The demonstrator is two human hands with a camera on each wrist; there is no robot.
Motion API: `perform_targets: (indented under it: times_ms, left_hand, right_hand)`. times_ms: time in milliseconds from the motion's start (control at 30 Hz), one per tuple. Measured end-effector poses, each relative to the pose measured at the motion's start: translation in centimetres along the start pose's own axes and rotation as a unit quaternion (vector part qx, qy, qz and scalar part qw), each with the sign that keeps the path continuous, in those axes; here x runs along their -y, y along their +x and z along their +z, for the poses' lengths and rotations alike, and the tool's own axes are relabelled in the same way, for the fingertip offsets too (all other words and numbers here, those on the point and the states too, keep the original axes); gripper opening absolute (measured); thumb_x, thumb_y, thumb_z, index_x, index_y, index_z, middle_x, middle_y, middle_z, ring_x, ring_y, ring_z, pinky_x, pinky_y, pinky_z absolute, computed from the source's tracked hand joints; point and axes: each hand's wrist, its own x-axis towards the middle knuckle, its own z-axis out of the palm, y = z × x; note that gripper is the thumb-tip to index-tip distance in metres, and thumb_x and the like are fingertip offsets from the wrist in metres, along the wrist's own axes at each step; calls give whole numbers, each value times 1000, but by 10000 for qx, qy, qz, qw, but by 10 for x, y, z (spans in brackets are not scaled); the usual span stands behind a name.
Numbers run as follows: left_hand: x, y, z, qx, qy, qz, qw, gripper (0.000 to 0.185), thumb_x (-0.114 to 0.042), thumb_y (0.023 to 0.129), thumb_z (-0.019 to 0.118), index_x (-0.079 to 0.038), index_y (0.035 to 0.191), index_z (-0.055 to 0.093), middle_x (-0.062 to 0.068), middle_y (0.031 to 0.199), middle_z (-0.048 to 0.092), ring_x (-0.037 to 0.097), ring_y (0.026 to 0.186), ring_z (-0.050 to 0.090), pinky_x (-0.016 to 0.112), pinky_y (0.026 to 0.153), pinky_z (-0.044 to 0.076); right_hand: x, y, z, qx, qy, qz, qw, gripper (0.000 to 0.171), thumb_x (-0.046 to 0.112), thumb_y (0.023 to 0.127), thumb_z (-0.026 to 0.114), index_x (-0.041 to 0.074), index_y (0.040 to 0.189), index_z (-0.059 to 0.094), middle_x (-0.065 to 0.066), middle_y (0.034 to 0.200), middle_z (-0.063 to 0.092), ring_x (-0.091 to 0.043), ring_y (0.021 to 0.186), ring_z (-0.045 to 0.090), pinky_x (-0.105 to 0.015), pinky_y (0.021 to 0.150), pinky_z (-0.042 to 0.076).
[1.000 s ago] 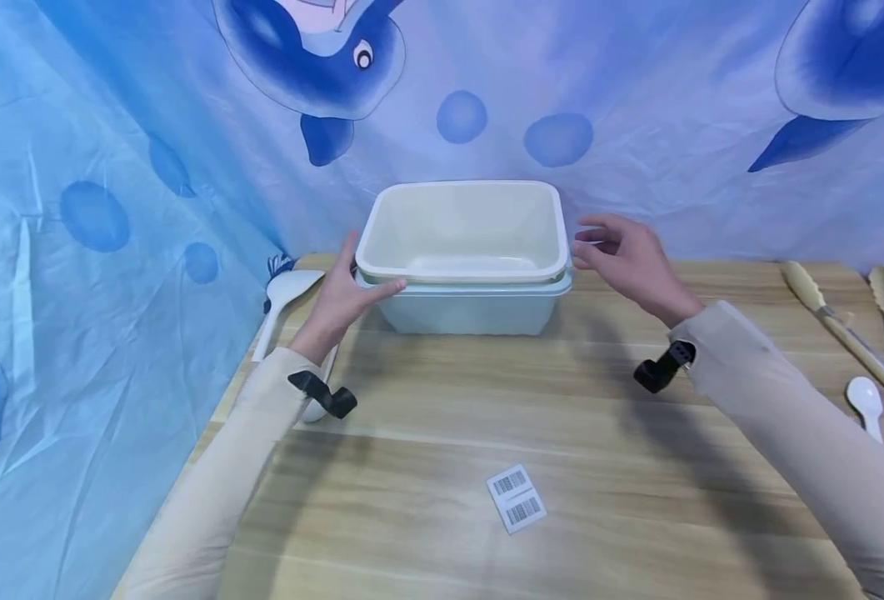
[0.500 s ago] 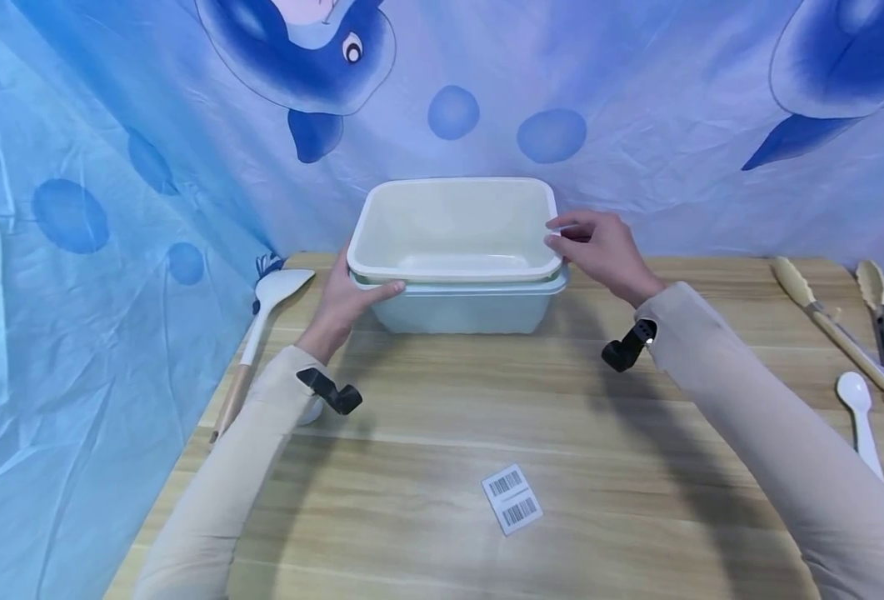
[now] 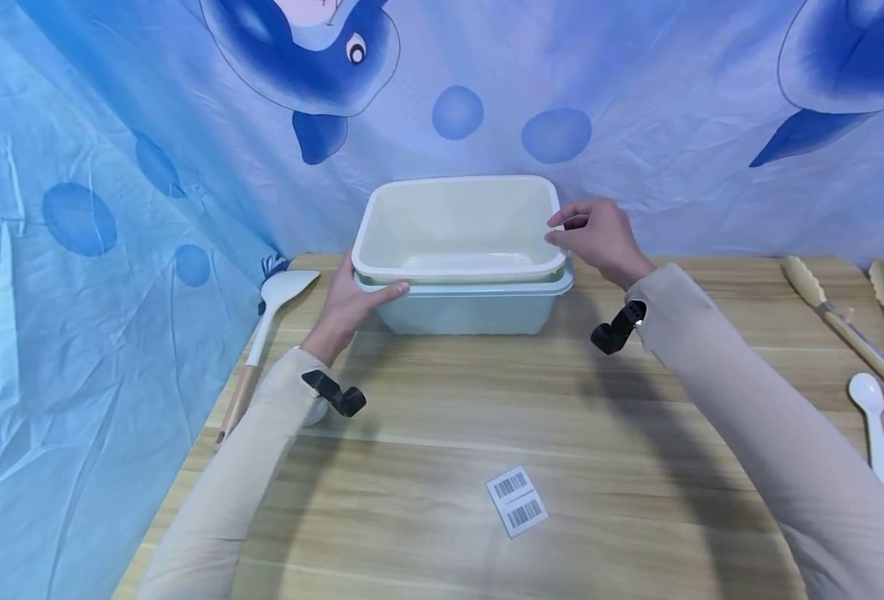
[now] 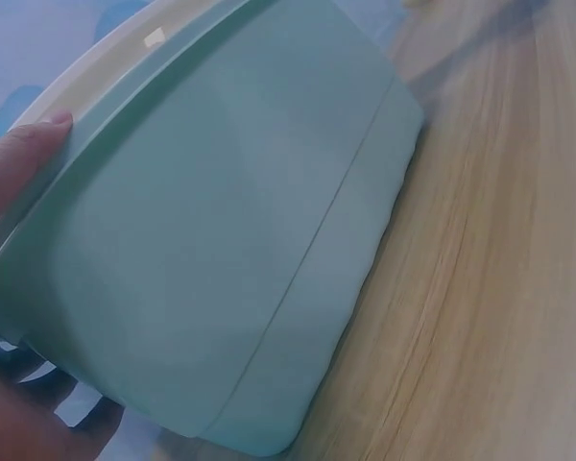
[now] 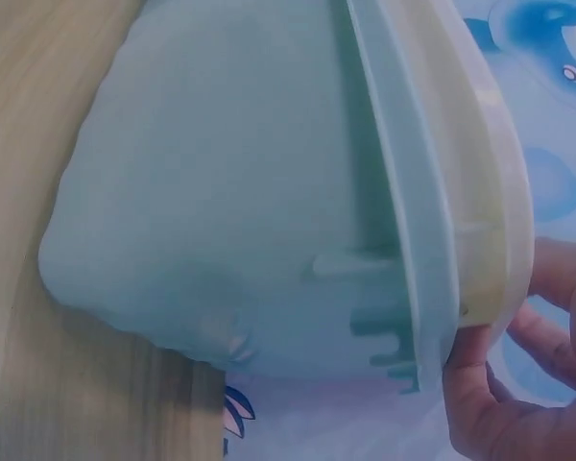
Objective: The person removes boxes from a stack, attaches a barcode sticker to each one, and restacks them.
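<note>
A cream-white plastic basin sits nested in a pale green plastic basin at the back of the table, its rim standing above the green one. My left hand grips the green basin at its left end. In the left wrist view the thumb lies along the upper edge, with the other fingers below the rim. At the right end, my right hand pinches the white basin's rim. The right wrist view shows those fingers at the white rim, just above the green edge.
A white spatula with a wooden handle lies at the table's left edge. Tongs and a white spoon lie at the right. A barcode label is in front. A blue curtain hangs behind.
My right hand has moved left from beside the basins and now pinches the white basin's rim. My left hand has stayed at the left end.
</note>
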Motion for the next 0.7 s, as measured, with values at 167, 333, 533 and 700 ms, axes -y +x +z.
perform_targets:
  times_ms: [167, 333, 533, 700]
  left_hand:
    - [2, -1, -3, -23, 77, 36, 10000, 94, -15, 70, 86, -28, 148, 34, 2, 144, 45, 22, 133, 41, 43, 119, 23]
    - [4, -3, -6, -6, 102, -52, 9999, 96, -18, 71, 86, -29, 149, 31, 2, 146, 43, 22, 134, 40, 44, 118, 23]
    - [-9, -9, -5, -21, 185, -241, 9995, 95, -16, 71, 85, -24, 149, 31, 7, 144, 44, 25, 131, 42, 45, 116, 27]
    - [-26, -19, -1, -23, 228, -304, 9993, 91, -15, 73, 83, -20, 149, 32, 9, 145, 44, 26, 132, 42, 45, 116, 27]
  right_hand:
    - [0, 7, 3, 15, 446, 192, 9988, 26, 18, 86, 72, 6, 109, 66, -2, 103, 53, -17, 93, 49, -21, 68, 47]
    - [2, 15, 6, 22, 1443, 392, 9887, 25, 8, 84, 71, 3, 107, 64, 2, 98, 54, -12, 85, 52, -19, 68, 50]
    - [6, 22, 10, 25, 2506, 411, 9672, 13, 4, 84, 67, 7, 96, 62, 3, 74, 58, -8, 62, 51, -20, 57, 49]
    - [7, 27, 17, -339, 2950, 471, 9537, 13, -4, 81, 60, 9, 84, 59, 2, 69, 54, -11, 63, 49, -22, 56, 47]
